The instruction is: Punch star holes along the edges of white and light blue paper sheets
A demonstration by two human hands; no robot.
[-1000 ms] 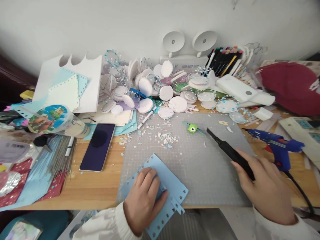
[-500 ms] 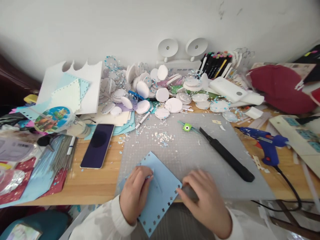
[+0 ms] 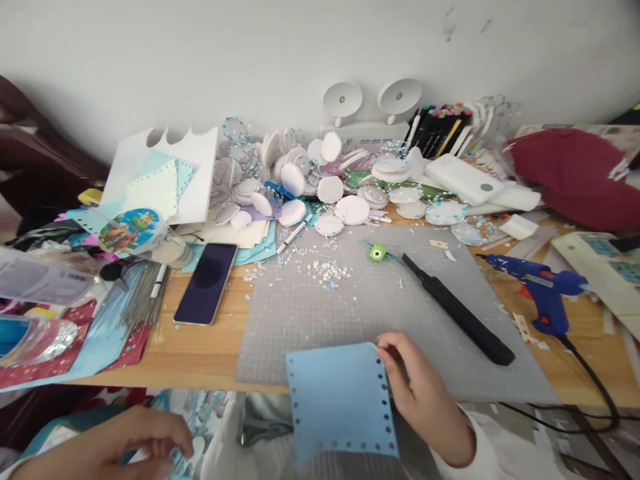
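Note:
A blue square sheet of paper [image 3: 340, 397], with small flower-shaped holes punched along its side and lower edges, hangs over the table's front edge. My right hand [image 3: 425, 397] pinches its upper right corner between thumb and fingers. At the lower left, my left hand [image 3: 135, 440] is off the sheet, fingers loosely bent and apart from the thumb, nothing visible in them. It hovers near a heap of blue and white paper scraps [image 3: 203, 407] below the table. On the grey cutting mat [image 3: 310, 320] lie tiny punched pieces [image 3: 327, 273] and a green craft punch [image 3: 377, 253].
A black-handled tool [image 3: 460, 310] lies across the mat's right side. Beyond it is a blue glue gun [image 3: 540, 287] with its cord. A phone [image 3: 206, 283] and a lidded cup [image 3: 133, 230] are on the left. White discs [image 3: 330, 190] pile up along the wall.
My left hand has let go of the blue sheet and moved down to the left. The sheet has turned upright and shifted right, its corner now pinched by my right hand.

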